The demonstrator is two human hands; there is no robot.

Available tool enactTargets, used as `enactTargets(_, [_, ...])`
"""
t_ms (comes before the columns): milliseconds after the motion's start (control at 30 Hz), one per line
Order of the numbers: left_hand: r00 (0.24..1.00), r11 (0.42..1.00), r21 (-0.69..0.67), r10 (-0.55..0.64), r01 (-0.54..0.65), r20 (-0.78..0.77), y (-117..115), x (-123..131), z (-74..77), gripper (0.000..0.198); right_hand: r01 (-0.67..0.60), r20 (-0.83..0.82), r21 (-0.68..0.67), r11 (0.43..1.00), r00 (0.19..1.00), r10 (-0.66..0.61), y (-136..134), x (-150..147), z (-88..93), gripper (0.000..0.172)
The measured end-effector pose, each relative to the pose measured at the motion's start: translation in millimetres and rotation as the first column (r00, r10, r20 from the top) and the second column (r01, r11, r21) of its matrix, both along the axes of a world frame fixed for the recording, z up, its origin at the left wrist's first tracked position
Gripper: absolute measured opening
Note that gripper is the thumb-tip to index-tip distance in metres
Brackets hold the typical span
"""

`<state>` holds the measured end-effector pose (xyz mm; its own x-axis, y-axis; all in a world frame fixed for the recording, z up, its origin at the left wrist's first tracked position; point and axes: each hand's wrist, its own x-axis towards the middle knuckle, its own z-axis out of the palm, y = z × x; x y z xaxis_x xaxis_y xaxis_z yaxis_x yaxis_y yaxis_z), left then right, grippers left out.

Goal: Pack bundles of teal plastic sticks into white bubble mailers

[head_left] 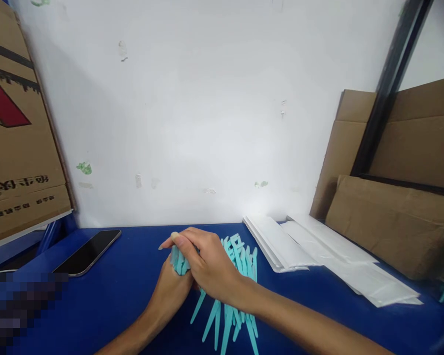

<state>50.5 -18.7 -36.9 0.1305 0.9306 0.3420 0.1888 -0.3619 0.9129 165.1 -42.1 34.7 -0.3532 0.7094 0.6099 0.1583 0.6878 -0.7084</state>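
A bundle of slim teal plastic sticks point(179, 260) shows its ends at the top of my left hand point(172, 287), whose fingers are wrapped round it. My right hand point(211, 261) is curled over the left, its thumb by the tops of the bundle. The right fingers cover most of the left ones, so their exact grip is hidden. Under and beside my right wrist, a loose pile of similar teal sticks point(227, 323) lies on the blue table point(133, 301). They have tapered handles toward me and wider heads at the far end.
Flat white packets point(281, 246) lie stacked right of the pile, with more white packets point(358, 266) overlapping further right. A dark phone point(91, 252) rests at the left. Cardboard boxes point(395, 222) stand at the right, another large box point(18, 148) at the left. A white wall point(207, 108) backs the table.
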Motion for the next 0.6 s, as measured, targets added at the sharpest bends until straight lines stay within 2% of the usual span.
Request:
enactTargets(100, [0.999,1.000,0.010,0.023,-0.024,0.036,1,-1,-0.1,0.015,0.051,0.058,0.052,0.997,0.997,-0.054,2,2,-2.9,0.033])
enactTargets(233, [0.998,1.000,-0.005,0.012,-0.012,0.066,-6,-2,1.2,0.010,0.116,0.057,0.112,0.987,0.991,-0.123,1,1,-4.0,0.024])
enactTargets(367, [0.999,0.999,0.037,0.032,-0.033,0.029,-5,-4,-2.7,0.009,0.075,0.177,0.214,0.974,0.978,-0.115,-3,0,-6.9,0.030])
enactTargets(500, [0.999,0.996,0.079,0.031,-0.034,0.034,2,-7,-8.5,0.011,0.082,0.333,0.278,0.957,0.926,-0.177,-8,0,-7.4,0.033])
enactTargets(600, [0.997,0.997,-0.051,0.053,-0.050,0.055,6,-8,-8.6,0.023,0.083,0.402,0.377,0.922,0.883,-0.244,-4,10,4.4,0.039])
